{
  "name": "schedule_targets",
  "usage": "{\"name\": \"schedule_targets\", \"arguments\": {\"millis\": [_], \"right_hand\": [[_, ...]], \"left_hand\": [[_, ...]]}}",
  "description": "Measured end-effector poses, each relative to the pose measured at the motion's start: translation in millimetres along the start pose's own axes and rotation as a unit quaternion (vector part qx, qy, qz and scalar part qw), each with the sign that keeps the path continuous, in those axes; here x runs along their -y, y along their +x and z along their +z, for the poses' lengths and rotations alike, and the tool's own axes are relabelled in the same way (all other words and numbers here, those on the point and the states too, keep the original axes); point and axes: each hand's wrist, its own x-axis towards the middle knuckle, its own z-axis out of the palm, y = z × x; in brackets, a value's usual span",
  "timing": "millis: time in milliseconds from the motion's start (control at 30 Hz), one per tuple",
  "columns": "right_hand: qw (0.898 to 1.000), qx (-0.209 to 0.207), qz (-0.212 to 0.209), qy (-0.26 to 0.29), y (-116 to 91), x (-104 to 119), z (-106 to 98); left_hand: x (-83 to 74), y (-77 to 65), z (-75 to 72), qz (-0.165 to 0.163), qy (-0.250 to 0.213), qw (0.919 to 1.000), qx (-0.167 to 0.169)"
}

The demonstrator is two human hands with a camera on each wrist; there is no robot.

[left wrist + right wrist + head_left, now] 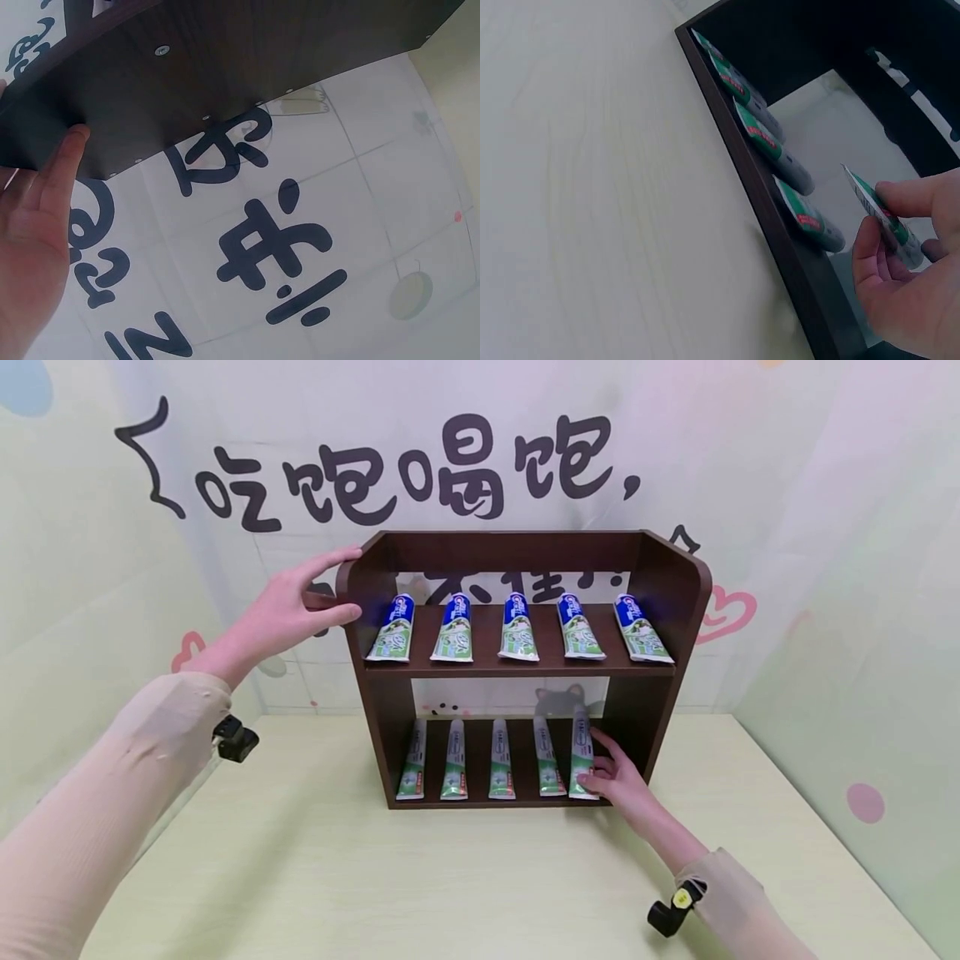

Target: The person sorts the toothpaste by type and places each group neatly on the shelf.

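A dark brown two-tier shelf [510, 674] stands on the table. My left hand [281, 614] rests against its upper left side panel, fingers extended; in the left wrist view, a straight digit presses the panel's outer face [225, 52]. At the lower right, my right hand [618, 777] pinches a green and grey toothpaste tube [581, 756] between thumb and fingers. The right wrist view shows this held tube [885, 214] tilted and apart from the lower row. Several similar tubes [501, 760] lie on the lower tier, flat ends forward.
Several blue, white and green toothpaste tubes [517, 627] lie spaced along the upper tier. The pale table [420, 877] extends in front of the shelf. Behind it hangs a white backdrop [465, 410] with large black lettering, and similar printed walls stand on both sides.
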Motion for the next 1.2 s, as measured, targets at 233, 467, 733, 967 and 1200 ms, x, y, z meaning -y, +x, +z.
{"name": "schedule_targets", "arguments": {"millis": [233,467,733,967,1200], "right_hand": [[0.999,-0.021,0.015,-0.028,3.6,-6.1,-2.8],[0.998,-0.017,-0.009,-0.067,7.4,-9.0,-6.2],[0.987,-0.022,-0.023,-0.161,14.2,-14.3,-8.9],[0.978,-0.020,-0.036,-0.204,15.9,-18.6,-10.4],[0.960,-0.021,-0.037,-0.278,20.7,-24.8,-12.9]], "left_hand": [[-0.3,0.0,0.3,0.002,-0.005,1.0000,0.002],[-0.2,-0.3,-0.1,-0.001,-0.021,0.9998,0.004],[-1.4,-1.2,-0.1,0.000,-0.004,1.0000,0.001],[-1.8,-1.6,0.9,0.003,-0.013,0.9999,0.000],[-2.8,-0.7,1.3,0.004,-0.013,0.9999,-0.004]]}}
